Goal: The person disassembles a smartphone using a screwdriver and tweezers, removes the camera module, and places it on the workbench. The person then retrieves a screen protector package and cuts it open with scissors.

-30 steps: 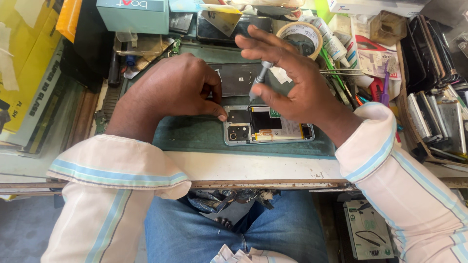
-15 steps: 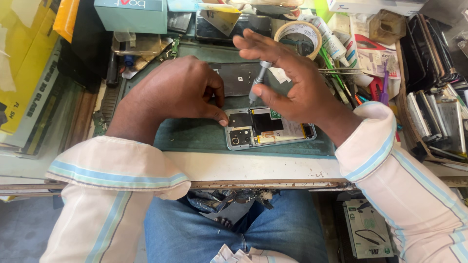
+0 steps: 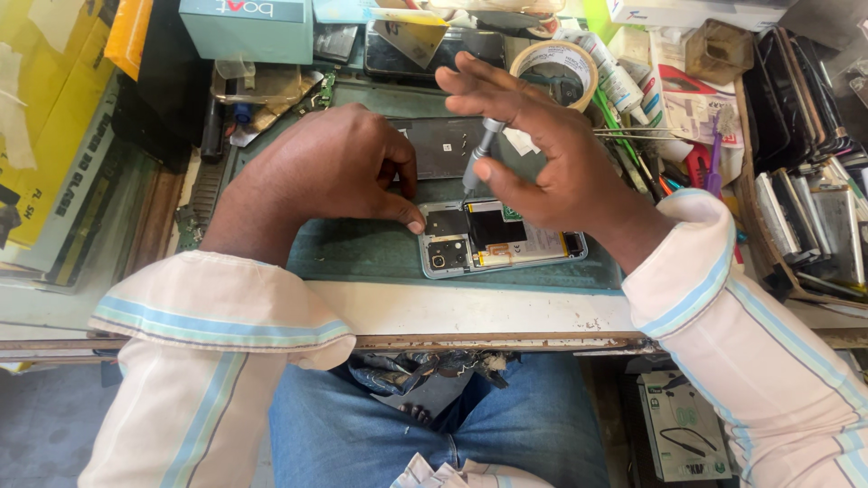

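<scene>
An opened phone [image 3: 506,239] lies back-up on a dark green work mat [image 3: 362,248], its inner boards and camera module exposed. My left hand [image 3: 334,167] rests on the mat with its thumb pressing the phone's left upper corner. My right hand [image 3: 542,149] holds a small grey screwdriver [image 3: 479,155] upright between thumb and fingers, its tip on the phone's top edge. A dark back cover [image 3: 443,145] lies on the mat just behind the phone, partly hidden by both hands.
A roll of tape [image 3: 556,63], tubes, tweezers [image 3: 651,134] and small tools crowd the back right. A teal box [image 3: 246,27] stands at the back left. Stacked phone parts [image 3: 814,199] fill a tray on the right. Yellow boxes [image 3: 45,136] stand at the left.
Both hands stay almost where they were. The screwdriver has tilted a little in my right hand's fingers while its tip stays on the phone.
</scene>
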